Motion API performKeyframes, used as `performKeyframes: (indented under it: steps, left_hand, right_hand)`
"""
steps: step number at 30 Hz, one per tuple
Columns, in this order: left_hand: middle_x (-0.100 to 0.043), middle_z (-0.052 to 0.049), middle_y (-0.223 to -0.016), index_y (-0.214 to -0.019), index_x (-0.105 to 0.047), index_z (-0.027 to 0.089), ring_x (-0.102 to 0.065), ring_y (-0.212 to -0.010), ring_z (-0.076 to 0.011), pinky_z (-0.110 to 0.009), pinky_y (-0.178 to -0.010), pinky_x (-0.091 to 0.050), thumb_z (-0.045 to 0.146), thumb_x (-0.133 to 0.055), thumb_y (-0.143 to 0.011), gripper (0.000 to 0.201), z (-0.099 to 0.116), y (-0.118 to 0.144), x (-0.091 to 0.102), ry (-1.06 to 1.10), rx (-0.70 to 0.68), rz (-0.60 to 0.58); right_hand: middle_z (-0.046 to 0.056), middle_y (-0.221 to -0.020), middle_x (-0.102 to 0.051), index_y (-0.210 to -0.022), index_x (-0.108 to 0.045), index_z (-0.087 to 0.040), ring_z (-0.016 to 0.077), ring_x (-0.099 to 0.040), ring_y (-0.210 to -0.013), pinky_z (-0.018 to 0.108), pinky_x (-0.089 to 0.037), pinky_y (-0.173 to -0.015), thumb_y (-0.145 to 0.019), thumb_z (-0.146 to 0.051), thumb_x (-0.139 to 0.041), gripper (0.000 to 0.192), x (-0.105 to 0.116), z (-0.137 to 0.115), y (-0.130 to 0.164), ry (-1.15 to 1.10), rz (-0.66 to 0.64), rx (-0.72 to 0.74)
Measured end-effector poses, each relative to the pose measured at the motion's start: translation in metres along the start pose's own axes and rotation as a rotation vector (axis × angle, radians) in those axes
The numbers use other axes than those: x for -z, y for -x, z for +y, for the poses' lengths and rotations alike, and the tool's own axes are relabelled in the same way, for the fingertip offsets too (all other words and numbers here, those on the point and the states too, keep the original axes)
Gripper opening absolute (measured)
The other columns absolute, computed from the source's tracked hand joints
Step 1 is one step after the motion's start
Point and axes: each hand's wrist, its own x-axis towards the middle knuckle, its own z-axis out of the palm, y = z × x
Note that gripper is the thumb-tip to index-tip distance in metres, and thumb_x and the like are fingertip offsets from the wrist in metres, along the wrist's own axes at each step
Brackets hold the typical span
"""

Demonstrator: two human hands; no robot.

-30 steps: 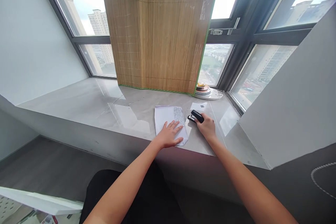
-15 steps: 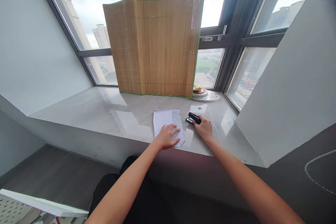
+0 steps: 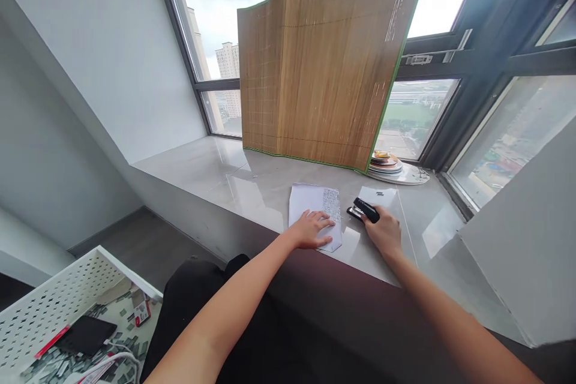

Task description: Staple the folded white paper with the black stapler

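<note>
My left hand (image 3: 314, 230) lies flat on a white folded paper (image 3: 306, 199), fingers spread across its lower part. Dense small print or writing covers a strip on the paper's right side. To the right, my right hand (image 3: 384, 233) is closed around the rear of a black stapler (image 3: 366, 210), whose front points left toward the paper. A gap separates the stapler from the paper's right edge. Just behind the stapler lies a small white sheet (image 3: 390, 195) with a few dark staple-like strips (image 3: 380, 194) on it.
A bamboo mat (image 3: 319, 72) with green edging stands upright against the window. Stacked plates (image 3: 386, 163) rest on a white oval platter (image 3: 416, 175) at its right. The grey sill (image 3: 202, 168) ends near me. A white perforated basket (image 3: 130, 270) holding odds and ends stands at lower left.
The camera has turned left and tilted, so the sill scene sits further right and more of the basket shows. Both hands keep their places on the paper and the stapler.
</note>
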Motion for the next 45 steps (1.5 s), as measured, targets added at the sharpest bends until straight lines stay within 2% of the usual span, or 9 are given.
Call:
performKeyframes:
  steps: [12, 19, 27, 32, 39, 42, 45]
  left_hand:
    - [-0.054, -0.01, -0.155, -0.146, -0.059, 0.028, -0.051, -0.142, -0.0317, -0.056, -0.126, -0.028, 0.056, -0.057, -0.098, 0.056, -0.001, 0.0, 0.0, -0.01, -0.012, 0.011]
    - [-0.055, -0.01, -0.153, -0.146, -0.06, 0.029, -0.051, -0.141, -0.0318, -0.055, -0.125, -0.03, 0.055, -0.058, -0.097, 0.056, -0.001, 0.0, 0.0, -0.022, -0.012, 0.021]
    - [-0.055, -0.01, -0.153, -0.145, -0.06, 0.028, -0.05, -0.142, -0.031, -0.055, -0.126, -0.031, 0.053, -0.059, -0.098, 0.054, 0.0, 0.001, 0.002, -0.023, -0.017, 0.024]
    - [-0.054, -0.01, -0.155, -0.146, -0.058, 0.028, -0.047, -0.146, -0.0309, -0.058, -0.127, -0.027, 0.052, -0.06, -0.097, 0.055, 0.0, 0.001, 0.004, 0.006, -0.008, 0.024]
    - [-0.053, -0.01, -0.156, -0.147, -0.057, 0.027, -0.044, -0.148, -0.032, -0.06, -0.127, -0.026, 0.052, -0.058, -0.098, 0.055, -0.002, 0.001, 0.001, -0.004, -0.008, 0.017]
    - [-0.052, -0.011, -0.156, -0.147, -0.057, 0.027, -0.047, -0.145, -0.0338, -0.061, -0.125, -0.03, 0.054, -0.057, -0.097, 0.057, 0.0, -0.003, 0.011, -0.031, 0.0, -0.054]
    - [-0.049, -0.013, -0.158, -0.15, -0.055, 0.027, -0.049, -0.143, -0.0368, -0.06, -0.117, -0.041, 0.057, -0.056, -0.095, 0.063, 0.006, -0.013, 0.03, -0.056, 0.026, -0.237]
  right_hand:
    - [0.013, -0.106, -0.078, -0.117, -0.074, -0.022, 0.0312, -0.07, -0.095, 0.036, -0.045, -0.077, -0.088, -0.031, -0.067, 0.031, 0.004, -0.003, 0.0, -0.028, -0.028, -0.002]
    - [0.011, -0.098, -0.079, -0.111, -0.076, -0.023, 0.0303, -0.071, -0.089, 0.036, -0.046, -0.074, -0.083, -0.032, -0.069, 0.03, 0.004, -0.002, -0.001, -0.067, 0.002, -0.011]
    - [0.009, -0.097, -0.081, -0.111, -0.079, -0.024, 0.031, -0.073, -0.093, 0.035, -0.05, -0.078, -0.079, -0.035, -0.073, 0.035, -0.001, 0.004, -0.005, -0.173, 0.025, -0.045]
    - [0.009, -0.1, -0.081, -0.111, -0.079, -0.024, 0.0303, -0.074, -0.095, 0.037, -0.052, -0.085, -0.078, -0.035, -0.074, 0.035, -0.005, 0.008, -0.009, -0.22, 0.018, -0.041]
    - [0.006, -0.097, -0.081, -0.109, -0.08, -0.024, 0.0277, -0.074, -0.093, 0.035, -0.052, -0.085, -0.078, -0.034, -0.072, 0.034, -0.005, 0.01, -0.012, -0.273, 0.001, -0.033]
    - [0.006, -0.096, -0.081, -0.106, -0.08, -0.023, 0.0272, -0.074, -0.091, 0.035, -0.052, -0.084, -0.077, -0.035, -0.071, 0.032, -0.006, 0.008, -0.013, -0.286, 0.004, -0.015]
    - [0.006, -0.094, -0.081, -0.104, -0.08, -0.022, 0.0274, -0.074, -0.091, 0.035, -0.051, -0.084, -0.075, -0.036, -0.071, 0.033, -0.007, 0.008, -0.014, -0.323, 0.016, 0.0]
